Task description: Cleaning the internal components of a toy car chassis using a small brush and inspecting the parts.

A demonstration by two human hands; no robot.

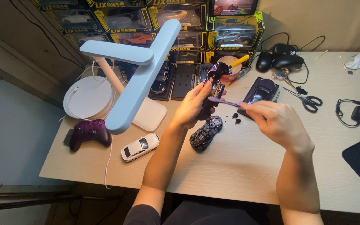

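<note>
Head view: a dark model car part (pixel 216 81) is gripped upright in the left hand (pixel 192 106), fingers closed around its lower end, above the wooden desk (pixel 246 162). A slim purple-tipped tool (pixel 223 101) is pinched between thumb and fingertips of the right hand (pixel 273 121), its tip laid against the held part. Good work here would be served by the part being kept steady in the left hand and the tool being guided with light, even pressure so that the tip is not allowed to slip off. A stripped black car chassis (pixel 206 132) is lying on the desk just below the hands, with two small black bits (pixel 236 118) beside it and a white model car (pixel 140 147) further left. Along the back edge, rectangular display boxes (pixel 188 25) are stacked, black with yellow-green borders and clear windows through which model cars can be seen. A white desk lamp (pixel 140 79) is standing in front of them.
</note>
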